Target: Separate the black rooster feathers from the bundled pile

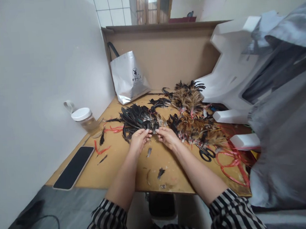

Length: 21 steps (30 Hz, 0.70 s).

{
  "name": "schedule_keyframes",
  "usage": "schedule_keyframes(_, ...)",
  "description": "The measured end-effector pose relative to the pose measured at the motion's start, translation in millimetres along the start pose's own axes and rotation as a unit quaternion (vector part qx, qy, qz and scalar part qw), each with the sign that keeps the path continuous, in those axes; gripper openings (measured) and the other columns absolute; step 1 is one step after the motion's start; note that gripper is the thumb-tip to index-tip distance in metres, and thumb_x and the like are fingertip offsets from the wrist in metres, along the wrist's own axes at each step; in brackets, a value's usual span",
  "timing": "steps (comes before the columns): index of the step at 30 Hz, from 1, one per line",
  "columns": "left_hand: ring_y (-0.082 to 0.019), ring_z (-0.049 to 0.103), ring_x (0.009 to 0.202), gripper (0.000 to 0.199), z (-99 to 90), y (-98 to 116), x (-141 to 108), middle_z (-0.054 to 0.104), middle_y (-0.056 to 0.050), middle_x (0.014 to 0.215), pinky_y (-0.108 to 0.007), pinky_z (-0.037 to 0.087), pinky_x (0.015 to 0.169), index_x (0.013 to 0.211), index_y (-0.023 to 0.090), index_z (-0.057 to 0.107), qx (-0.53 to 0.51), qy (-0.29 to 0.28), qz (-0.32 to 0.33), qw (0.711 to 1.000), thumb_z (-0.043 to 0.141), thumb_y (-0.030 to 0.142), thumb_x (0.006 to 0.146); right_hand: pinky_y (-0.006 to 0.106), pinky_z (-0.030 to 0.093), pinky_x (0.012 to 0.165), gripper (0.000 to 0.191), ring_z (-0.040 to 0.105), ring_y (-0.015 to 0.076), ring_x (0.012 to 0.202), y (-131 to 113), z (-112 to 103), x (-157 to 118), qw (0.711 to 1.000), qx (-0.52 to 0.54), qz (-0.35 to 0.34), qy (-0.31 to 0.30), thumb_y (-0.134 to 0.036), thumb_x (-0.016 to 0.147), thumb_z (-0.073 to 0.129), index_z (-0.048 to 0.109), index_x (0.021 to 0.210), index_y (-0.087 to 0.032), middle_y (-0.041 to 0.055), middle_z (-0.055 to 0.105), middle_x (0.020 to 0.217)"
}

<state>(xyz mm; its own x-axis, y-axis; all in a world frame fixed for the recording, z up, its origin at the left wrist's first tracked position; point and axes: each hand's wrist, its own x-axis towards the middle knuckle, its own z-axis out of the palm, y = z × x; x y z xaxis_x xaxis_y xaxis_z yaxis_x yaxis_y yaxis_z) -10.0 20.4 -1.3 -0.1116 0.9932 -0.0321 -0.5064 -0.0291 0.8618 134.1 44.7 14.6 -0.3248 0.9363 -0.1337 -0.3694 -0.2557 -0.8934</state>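
My left hand (140, 140) and my right hand (167, 136) come close together over the middle of the table. Fingers and thumbs of both are pinched on dark feathers at the near edge of a pile of glossy black feathers (136, 117). How many feathers they grip is too small to tell. Right of my hands lies a mound of brown and black feathers (199, 126), with another brown feather bunch (186, 97) behind it. Black-handled scissors (207, 154) rest at its near side, their blades partly covered.
On the left are a phone (74, 168) and a white-lidded jar (86, 119). A silver bag (129, 77) stands at the back against a cardboard panel (175, 56). Red plastic strips (235, 162) and white foam (231, 62) crowd the right, beside grey cloth (289, 128).
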Motion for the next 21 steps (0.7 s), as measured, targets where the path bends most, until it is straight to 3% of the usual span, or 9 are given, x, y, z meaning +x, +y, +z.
schedule_keyframes(3,-0.007,0.058,0.054,0.024,3.7,-4.8,-3.0,0.065,-0.004,0.073,-0.014,0.04,0.044,0.071,0.012,0.057,0.029,-0.022,-0.031,0.999,0.071,0.027,0.059,0.017,0.027,0.041,0.029,0.04,0.0044,0.043,2.2,-2.3,-2.2,1.0,0.024,-0.018,-0.008,-0.029,0.049,0.074,0.051,0.062,-0.015,-0.0056,0.05,0.051)
schedule_keyframes(10,-0.007,0.058,0.056,0.022,5.7,-6.1,-4.4,0.065,-0.006,0.074,-0.014,0.041,0.047,0.073,0.012,0.058,0.043,-0.049,-0.054,0.996,0.069,0.026,0.061,0.019,0.026,0.041,0.025,0.037,0.0044,0.04,7.4,-4.6,2.5,0.997,-0.032,-0.069,0.004,-0.032,0.053,0.071,0.053,0.06,-0.015,-0.0054,0.049,0.046)
schedule_keyframes(21,-0.006,0.055,0.052,0.021,8.7,-8.4,-4.8,0.063,-0.003,0.064,-0.013,0.04,0.046,0.071,0.011,0.059,0.065,-0.049,-0.053,0.995,0.07,0.025,0.06,0.019,0.028,0.043,0.024,0.042,0.0057,0.04,10.4,-1.9,0.5,0.995,-0.068,-0.066,0.01,-0.032,0.055,0.069,0.055,0.065,-0.015,-0.0038,0.055,0.049)
